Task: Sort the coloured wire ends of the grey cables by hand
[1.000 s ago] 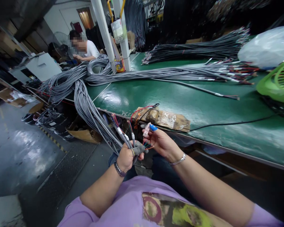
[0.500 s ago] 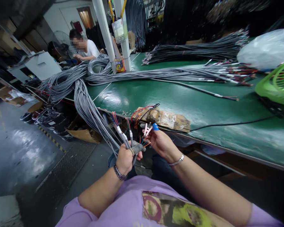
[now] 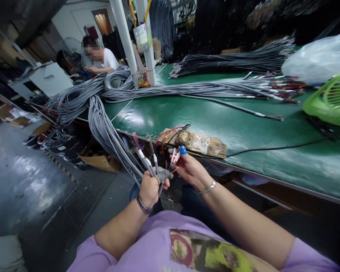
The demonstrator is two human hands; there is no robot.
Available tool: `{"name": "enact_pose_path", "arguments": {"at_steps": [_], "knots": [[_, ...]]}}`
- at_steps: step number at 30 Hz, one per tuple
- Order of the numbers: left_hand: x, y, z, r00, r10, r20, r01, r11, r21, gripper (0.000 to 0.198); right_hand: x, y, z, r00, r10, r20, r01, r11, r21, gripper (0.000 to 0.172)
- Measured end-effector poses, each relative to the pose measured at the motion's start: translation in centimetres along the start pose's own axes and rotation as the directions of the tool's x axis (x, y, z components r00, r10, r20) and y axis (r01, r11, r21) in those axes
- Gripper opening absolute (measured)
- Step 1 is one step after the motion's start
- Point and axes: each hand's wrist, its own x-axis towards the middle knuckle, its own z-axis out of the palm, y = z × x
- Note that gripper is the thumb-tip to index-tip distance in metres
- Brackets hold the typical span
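My left hand (image 3: 153,185) is closed around several grey cables (image 3: 145,161) that have white bands and stripped, coloured wire ends. Grey coverings sit on its thumb and finger. The thin wires (image 3: 172,169) of one cable fan out past the thumb toward my right hand (image 3: 188,168). That hand, with a blue cover on one fingertip, pinches a small pale pink clip (image 3: 175,155) with crossed arms. Its lower end is at the thin wires; whether it grips one, I cannot tell.
A taped wooden board (image 3: 200,143) with red and black leads lies at the edge of the green table (image 3: 215,109). Bundled grey cables (image 3: 170,90) run across it. Farther right are a green fan (image 3: 331,100) and a plastic bag (image 3: 317,58). A person (image 3: 102,58) works behind.
My right hand has moved slightly left and down, bringing the pink clip down to the thin wires. The clip's arms look closer together. My left hand keeps its hold on the cables.
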Motion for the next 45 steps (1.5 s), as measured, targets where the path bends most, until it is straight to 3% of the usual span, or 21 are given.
{"name": "enact_pose_path", "arguments": {"at_steps": [11, 25, 45], "knots": [[0.2, -0.3, 0.4, 0.999, 0.047, 0.007, -0.047, 0.999, 0.024, 0.024, -0.1, -0.1, 0.2, 1.000, 0.006, 0.006, -0.006, 1.000, 0.003, 0.036], [1.2, 0.4, 1.7, 0.999, -0.009, -0.031, 0.012, 0.996, 0.091, 0.028, 0.0, 0.1, 0.1, 1.000, -0.019, 0.018, 0.019, 0.999, -0.031, 0.040], [1.2, 0.5, 1.7, 1.000, -0.015, 0.015, 0.013, 0.988, 0.153, 0.031, 0.0, 0.0, 0.2, 0.999, -0.041, 0.023, 0.042, 0.998, -0.051, 0.039]]}}
